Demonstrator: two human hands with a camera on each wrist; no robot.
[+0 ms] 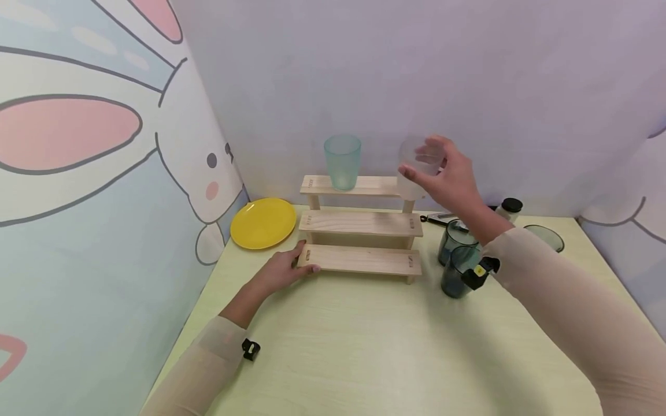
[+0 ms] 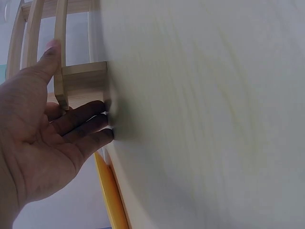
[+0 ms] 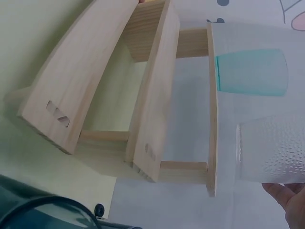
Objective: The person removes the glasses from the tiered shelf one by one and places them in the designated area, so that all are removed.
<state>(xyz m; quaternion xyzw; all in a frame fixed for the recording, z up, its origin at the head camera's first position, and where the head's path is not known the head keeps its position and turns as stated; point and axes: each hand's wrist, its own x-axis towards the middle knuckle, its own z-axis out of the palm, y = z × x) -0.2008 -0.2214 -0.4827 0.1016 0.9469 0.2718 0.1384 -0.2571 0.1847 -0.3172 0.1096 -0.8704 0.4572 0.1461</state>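
A three-tier wooden rack [image 1: 361, 222] stands on the table against the back wall. My left hand [image 1: 281, 268] grips the left end of its lowest shelf, thumb on the front edge and fingers behind, as the left wrist view shows. My right hand [image 1: 451, 176] holds a clear textured plastic cup [image 1: 413, 173] by its side. In the right wrist view that clear cup [image 3: 271, 150] hangs just off the top shelf, a small gap between its base and the board. A teal translucent cup [image 1: 343, 162] stands upright on the left part of the top shelf.
A yellow plate [image 1: 263, 223] lies left of the rack. Two dark glass cups [image 1: 455, 283] stand to its right, below my right forearm. Behind them are a black-capped jar [image 1: 510, 208], a black-handled tool [image 1: 434, 220] and a round dark-rimmed glass lid or dish [image 1: 546, 236].
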